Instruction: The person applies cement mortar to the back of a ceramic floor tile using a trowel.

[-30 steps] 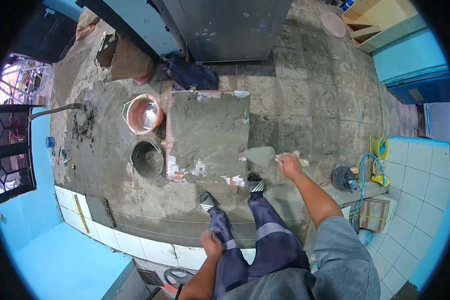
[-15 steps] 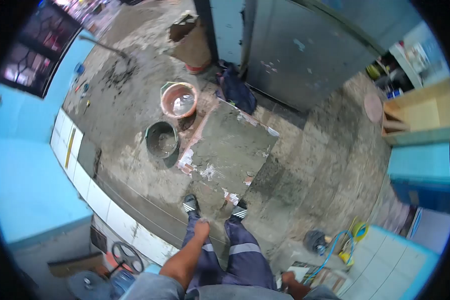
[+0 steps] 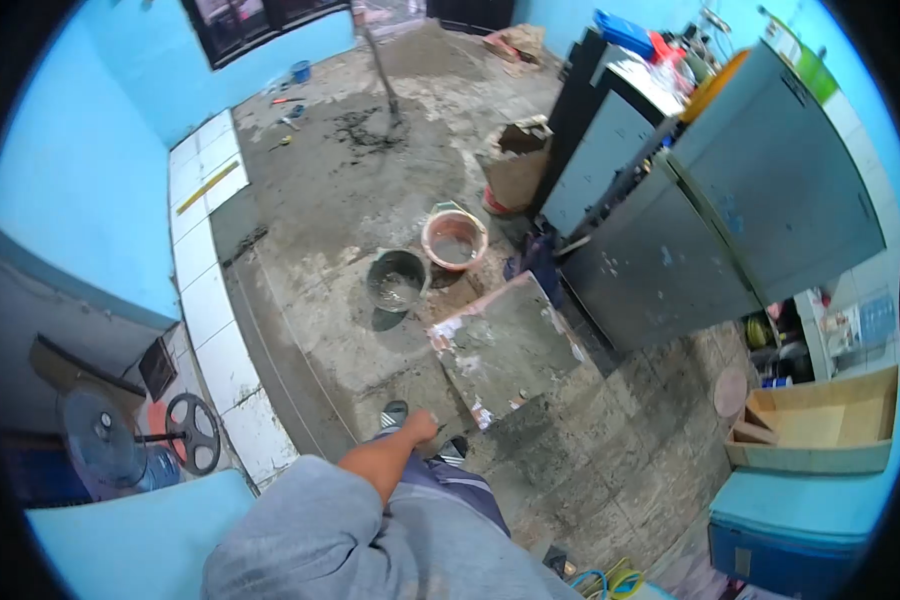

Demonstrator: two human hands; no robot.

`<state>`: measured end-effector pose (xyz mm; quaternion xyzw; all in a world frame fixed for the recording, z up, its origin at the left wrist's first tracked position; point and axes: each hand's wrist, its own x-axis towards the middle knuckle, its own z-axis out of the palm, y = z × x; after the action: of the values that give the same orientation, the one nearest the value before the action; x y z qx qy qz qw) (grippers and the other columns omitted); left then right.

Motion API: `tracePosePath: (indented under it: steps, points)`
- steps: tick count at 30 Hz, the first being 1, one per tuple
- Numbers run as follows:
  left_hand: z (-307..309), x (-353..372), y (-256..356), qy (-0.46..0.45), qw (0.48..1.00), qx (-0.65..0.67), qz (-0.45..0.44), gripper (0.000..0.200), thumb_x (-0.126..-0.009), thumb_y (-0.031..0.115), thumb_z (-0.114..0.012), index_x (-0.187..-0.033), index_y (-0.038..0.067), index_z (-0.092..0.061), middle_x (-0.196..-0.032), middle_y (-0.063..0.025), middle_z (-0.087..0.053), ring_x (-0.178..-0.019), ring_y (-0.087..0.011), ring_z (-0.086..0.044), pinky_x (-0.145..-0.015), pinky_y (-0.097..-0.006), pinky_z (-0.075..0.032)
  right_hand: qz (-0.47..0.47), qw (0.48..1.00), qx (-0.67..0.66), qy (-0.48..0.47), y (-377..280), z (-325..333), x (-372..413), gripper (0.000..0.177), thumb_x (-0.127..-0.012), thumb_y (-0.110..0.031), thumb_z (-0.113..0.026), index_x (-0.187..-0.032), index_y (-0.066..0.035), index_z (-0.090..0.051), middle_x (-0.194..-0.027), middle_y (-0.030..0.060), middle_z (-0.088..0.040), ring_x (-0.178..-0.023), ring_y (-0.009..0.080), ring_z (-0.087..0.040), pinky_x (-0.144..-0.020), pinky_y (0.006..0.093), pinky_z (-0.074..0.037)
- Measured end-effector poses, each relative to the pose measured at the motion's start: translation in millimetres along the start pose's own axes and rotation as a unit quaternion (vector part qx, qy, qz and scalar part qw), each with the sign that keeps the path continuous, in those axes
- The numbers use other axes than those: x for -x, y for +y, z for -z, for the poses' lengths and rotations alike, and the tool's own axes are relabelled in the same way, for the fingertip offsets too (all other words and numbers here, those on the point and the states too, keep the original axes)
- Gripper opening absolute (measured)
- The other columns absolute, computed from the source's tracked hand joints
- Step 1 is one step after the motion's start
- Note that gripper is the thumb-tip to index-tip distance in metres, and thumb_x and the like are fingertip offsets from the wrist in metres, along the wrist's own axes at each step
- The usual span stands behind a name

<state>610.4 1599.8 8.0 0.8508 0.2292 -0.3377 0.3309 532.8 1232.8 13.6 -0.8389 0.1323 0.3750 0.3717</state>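
My left hand [image 3: 422,427] hangs in front of my legs, above my sandalled feet, its fingers curled closed. Whatever it may hold, if anything, is hidden. My right hand is out of view. Nearest to the left hand lies a square board [image 3: 510,345] smeared with grey mortar and white patches, flat on the floor. Behind it stand a dark bucket [image 3: 396,282] and an orange bucket [image 3: 455,238], each with grey contents.
White tiles [image 3: 215,300] form a strip along the left wall, with a yellow stick [image 3: 208,187] on them. A long handle [image 3: 380,70] rises from wet mortar [image 3: 355,135]. A grey refrigerator [image 3: 670,260] and a wooden drawer [image 3: 820,420] stand to the right.
The view has swung to the right and upward, showing more of the room's far end. My right hand has left the view. The left hand stays closed over my legs.
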Motion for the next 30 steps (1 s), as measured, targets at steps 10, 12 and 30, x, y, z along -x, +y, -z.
tracePosePath:
  steps: [10,12,30]
  points:
    - [129.9,-23.2,-104.9,0.069,0.997,-0.030,-0.025,0.036,-0.079,0.035,-0.072,-0.097,0.004,-0.076,-0.107,-0.0221,-0.072,-0.102,-0.0377,-0.069,-0.091,-0.0470,-0.054,0.101,0.989,0.078,-0.074,-195.1,-70.9,-17.4,0.028,-0.082,-0.033,-0.062,-0.096,-0.011,-0.073,-0.091,0.0115,-0.073,-0.082,0.0317,-0.071,-0.073,0.0453,-0.056]
    - [155.2,-0.9,-140.2,0.074,0.997,-0.014,-0.009,0.039,-0.079,0.036,-0.071,-0.099,0.003,-0.076,-0.110,-0.0217,-0.071,-0.103,-0.0375,-0.069,-0.092,-0.0468,-0.054,0.100,0.987,0.092,-0.084,-209.2,-77.8,-14.9,0.027,-0.083,-0.032,-0.062,-0.095,-0.011,-0.073,-0.090,0.0117,-0.073,-0.082,0.0321,-0.071,-0.073,0.0457,-0.056]
    - [73.0,-19.9,-194.8,0.122,0.956,0.169,0.206,0.036,-0.080,0.018,-0.062,-0.111,0.000,-0.069,-0.117,-0.0254,-0.068,-0.113,-0.0411,-0.064,-0.095,-0.0457,-0.051,-0.005,0.803,0.596,0.010,106.8,202.1,35.9,0.021,-0.081,-0.028,-0.065,-0.088,-0.011,-0.073,-0.086,0.0134,-0.072,-0.080,0.0347,-0.070,-0.071,0.0479,-0.055]
